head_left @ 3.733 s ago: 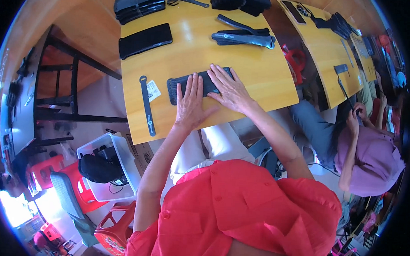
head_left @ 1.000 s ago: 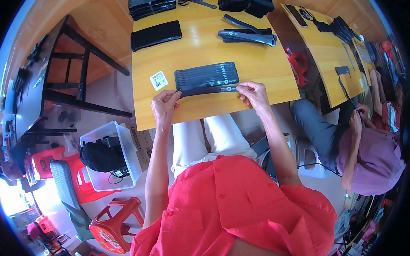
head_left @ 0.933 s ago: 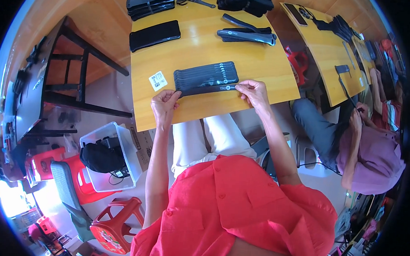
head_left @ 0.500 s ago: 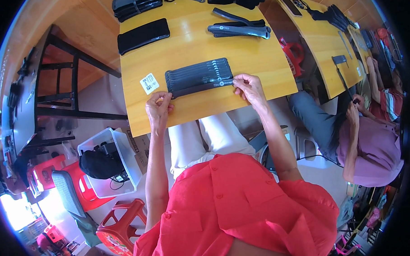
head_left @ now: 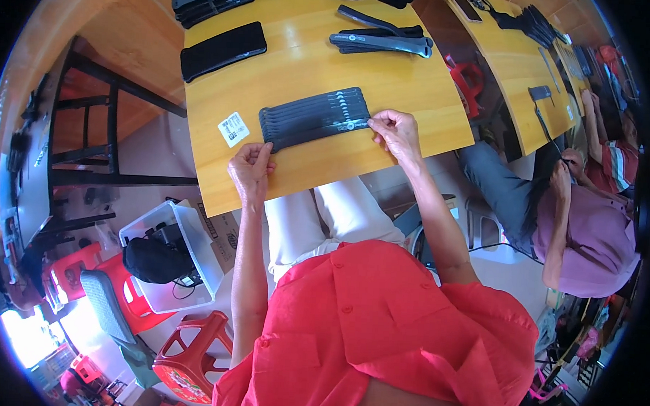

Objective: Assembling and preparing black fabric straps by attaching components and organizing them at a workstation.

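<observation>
Head view: left hand (head_left: 250, 170), right hand (head_left: 397, 136) pinch black strap (head_left: 313, 135) at 8 and 2 o'clock ends, along 6 o'clock edge of strap row (head_left: 310, 112) on tabletop (head_left: 422, 99); keep tension even, edges flush.

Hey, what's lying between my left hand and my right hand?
A row of overlapping black straps lies on the wooden table, spanning from the left hand to the right hand, as the head view shows.
</observation>
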A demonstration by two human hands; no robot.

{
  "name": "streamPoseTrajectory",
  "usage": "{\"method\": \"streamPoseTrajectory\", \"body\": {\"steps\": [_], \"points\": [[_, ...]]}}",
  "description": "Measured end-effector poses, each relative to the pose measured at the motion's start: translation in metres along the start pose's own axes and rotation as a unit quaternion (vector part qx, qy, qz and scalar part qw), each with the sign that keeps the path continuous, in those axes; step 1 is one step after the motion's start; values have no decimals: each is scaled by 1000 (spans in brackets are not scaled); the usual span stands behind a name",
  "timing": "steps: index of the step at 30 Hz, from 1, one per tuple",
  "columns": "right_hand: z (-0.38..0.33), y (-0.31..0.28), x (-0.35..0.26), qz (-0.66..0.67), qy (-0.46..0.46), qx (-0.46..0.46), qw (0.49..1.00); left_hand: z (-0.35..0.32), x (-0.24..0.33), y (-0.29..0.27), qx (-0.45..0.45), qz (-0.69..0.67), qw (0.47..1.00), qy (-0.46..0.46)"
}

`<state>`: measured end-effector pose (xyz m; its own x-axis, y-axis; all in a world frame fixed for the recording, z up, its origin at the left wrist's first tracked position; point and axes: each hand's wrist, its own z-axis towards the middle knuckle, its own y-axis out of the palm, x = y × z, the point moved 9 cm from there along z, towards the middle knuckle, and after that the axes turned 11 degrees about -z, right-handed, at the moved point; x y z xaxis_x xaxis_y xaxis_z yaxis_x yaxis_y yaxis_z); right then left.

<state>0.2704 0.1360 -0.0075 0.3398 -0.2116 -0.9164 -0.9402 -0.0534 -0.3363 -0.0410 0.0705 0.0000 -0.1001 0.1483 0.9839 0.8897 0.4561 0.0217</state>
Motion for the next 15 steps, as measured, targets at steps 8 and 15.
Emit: {"method": "streamPoseTrajectory", "body": {"steps": [8,15], "points": [[0,1,3,23,5,-8,1000,1,-3,-1,-6,-5,1000,-8],[-1,1,0,-13,-4,5,1000,-2,-1,0,-11,1,1000,-8]]}}
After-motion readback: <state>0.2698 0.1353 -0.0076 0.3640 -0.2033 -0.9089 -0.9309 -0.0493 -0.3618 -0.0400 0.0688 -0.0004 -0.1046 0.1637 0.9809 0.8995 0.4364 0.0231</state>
